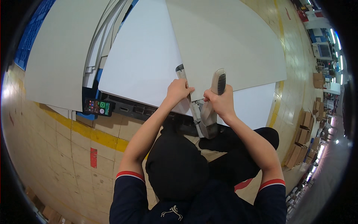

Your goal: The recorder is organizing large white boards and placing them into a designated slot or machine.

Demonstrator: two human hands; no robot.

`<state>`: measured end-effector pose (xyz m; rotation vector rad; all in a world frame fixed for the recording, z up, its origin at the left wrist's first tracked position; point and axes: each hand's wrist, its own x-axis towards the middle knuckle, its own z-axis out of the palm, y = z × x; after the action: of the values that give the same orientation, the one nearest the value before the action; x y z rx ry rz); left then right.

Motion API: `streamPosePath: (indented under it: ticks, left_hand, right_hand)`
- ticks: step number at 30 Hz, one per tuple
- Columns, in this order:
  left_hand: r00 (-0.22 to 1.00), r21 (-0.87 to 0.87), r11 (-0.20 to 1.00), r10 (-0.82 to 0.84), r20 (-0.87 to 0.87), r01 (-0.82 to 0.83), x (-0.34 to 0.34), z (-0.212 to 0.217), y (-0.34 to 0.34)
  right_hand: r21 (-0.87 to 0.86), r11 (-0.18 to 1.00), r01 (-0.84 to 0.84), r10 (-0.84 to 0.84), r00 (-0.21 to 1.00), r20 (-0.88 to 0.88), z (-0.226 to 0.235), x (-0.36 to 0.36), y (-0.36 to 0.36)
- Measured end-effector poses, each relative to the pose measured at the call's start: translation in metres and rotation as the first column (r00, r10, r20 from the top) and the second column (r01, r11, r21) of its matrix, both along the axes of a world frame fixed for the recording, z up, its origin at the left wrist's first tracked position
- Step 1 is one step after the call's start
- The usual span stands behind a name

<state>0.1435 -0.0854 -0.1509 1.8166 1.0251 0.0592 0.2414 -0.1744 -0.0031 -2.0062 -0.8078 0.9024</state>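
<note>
Grey board (227, 37) lies aslant over a white sheet (145, 56), its near corner reaching toward the near edge of the dark pallet (126, 108). At that edge stands a grey hand tool (209, 118), handle up, beside a slim strip (180, 71) with a black end. The step in hand looks like setting the tool at the board's corner; the next move seems to call for a steady sheet and a firm right grip. The right hand (223, 104) has its fingers wrapped round the handle. The left hand (179, 90) curls over the strip, though whether its fingers grasp it, I cannot tell.
</note>
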Motion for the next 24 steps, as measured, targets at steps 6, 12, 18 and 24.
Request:
streamPosePath:
  ticks: [6,12,18,24]
  left_hand:
    - [0.999,-0.079,0.996,0.039,0.003,-0.038,-0.014,0.0,0.006]
    - [0.992,-0.024,0.995,0.103,0.07,-0.101,-0.019,-0.003,0.002]
    - [0.99,-0.11,0.989,0.11,0.088,-0.1,-0.023,-0.007,0.004]
    - [0.981,-0.118,0.987,0.124,0.15,-0.107,-0.023,-0.014,0.006]
  right_hand:
    - [0.036,0.996,0.077,-0.076,0.997,-0.031,0.0,-0.014,0.008]
    - [0.046,0.992,0.113,-0.111,0.993,-0.048,0.0,-0.019,0.015]
    - [0.049,0.989,0.138,-0.135,0.988,-0.069,-0.005,-0.022,0.021]
    - [0.005,0.99,0.142,-0.141,0.987,-0.082,-0.019,-0.019,0.037]
